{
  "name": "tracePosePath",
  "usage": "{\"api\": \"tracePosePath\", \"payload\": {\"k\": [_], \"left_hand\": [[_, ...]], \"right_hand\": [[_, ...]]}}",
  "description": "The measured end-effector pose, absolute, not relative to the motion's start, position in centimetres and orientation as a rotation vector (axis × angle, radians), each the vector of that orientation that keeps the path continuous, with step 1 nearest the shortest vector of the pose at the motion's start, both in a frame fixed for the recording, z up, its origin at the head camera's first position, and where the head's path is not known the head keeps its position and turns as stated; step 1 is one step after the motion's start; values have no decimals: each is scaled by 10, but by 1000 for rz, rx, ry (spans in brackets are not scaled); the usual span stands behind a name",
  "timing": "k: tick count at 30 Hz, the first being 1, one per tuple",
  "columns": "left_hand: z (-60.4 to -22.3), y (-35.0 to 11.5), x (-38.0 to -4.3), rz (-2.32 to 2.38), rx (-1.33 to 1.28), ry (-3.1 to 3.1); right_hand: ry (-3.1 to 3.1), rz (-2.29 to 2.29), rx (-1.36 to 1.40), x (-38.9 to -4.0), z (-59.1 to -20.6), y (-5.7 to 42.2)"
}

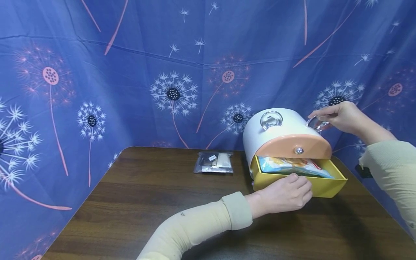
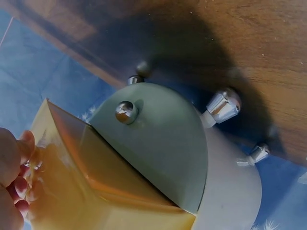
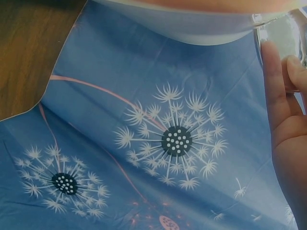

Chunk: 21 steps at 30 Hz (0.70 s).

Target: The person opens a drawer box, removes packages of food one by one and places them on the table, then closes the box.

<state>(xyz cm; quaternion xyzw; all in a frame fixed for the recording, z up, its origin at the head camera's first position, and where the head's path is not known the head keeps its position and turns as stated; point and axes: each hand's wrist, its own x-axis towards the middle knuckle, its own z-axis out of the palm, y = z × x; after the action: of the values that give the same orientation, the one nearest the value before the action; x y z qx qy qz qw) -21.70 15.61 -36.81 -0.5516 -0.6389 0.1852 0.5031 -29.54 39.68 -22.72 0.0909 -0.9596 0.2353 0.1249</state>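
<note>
A white round-bodied drawer box (image 1: 260, 133) stands at the table's right, with a shiny ear-shaped piece (image 1: 271, 120) on top. Its yellow drawer (image 1: 328, 187) is pulled out, below an orange front panel (image 1: 276, 146) with a silver knob (image 1: 299, 150). Inside the drawer lies a blue-and-white plastic packet (image 1: 269, 164). My left hand (image 1: 287, 193) is at the drawer's front; in the left wrist view its fingertips (image 2: 27, 143) pinch a shiny knob, mostly hidden. My right hand (image 1: 346, 116) pinches the box's other shiny ear (image 3: 280, 38).
Left of the box, a clear bag with dark and pale contents (image 1: 214, 162) lies on the brown wooden table (image 1: 146, 191). Blue dandelion-print cloth (image 1: 130, 90) hangs behind and beside the table. Below the drawer is a green panel (image 2: 163, 129) with its own silver knob (image 2: 126, 112).
</note>
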Motion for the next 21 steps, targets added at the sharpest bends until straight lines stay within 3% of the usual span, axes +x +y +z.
{"api": "tracePosePath", "payload": {"k": [21], "left_hand": [[-355,144,-196,426,-1321,-1544]], "right_hand": [[-2796,668,247,-295,-228,397]]}}
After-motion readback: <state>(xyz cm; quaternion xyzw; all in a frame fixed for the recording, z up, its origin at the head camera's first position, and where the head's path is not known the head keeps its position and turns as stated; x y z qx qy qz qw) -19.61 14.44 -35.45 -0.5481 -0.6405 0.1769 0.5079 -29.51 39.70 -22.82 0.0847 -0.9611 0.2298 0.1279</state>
